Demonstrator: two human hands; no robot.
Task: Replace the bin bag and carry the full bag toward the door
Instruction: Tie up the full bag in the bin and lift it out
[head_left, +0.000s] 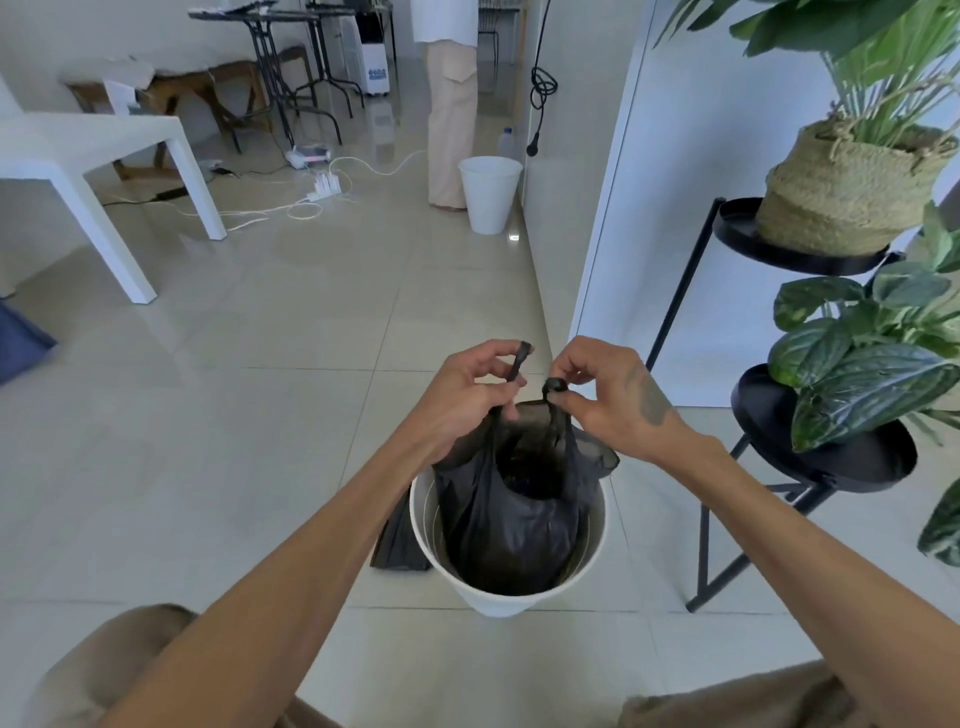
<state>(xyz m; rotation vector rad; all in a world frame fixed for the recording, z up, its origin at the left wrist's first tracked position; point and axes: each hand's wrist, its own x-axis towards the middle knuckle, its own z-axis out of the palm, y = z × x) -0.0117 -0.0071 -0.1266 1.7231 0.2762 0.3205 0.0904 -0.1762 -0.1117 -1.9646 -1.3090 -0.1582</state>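
Note:
A white round bin (524, 597) stands on the tiled floor just in front of me. A black bin bag (511, 512) sits inside it, its top pulled up above the rim. My left hand (462, 395) pinches the bag's left handle strip, which sticks up between the fingers. My right hand (610, 397) pinches the right handle, bunched into a small knot-like lump. The two handles are held close together but apart. A folded black bag (397, 540) lies on the floor against the bin's left side.
A black tiered plant stand (769, 431) with leafy plants stands close on the right. A second white bin (489, 193) and a standing person's legs (452, 119) are farther ahead. A white table (171, 150) and floor cables (291, 208) lie to the left.

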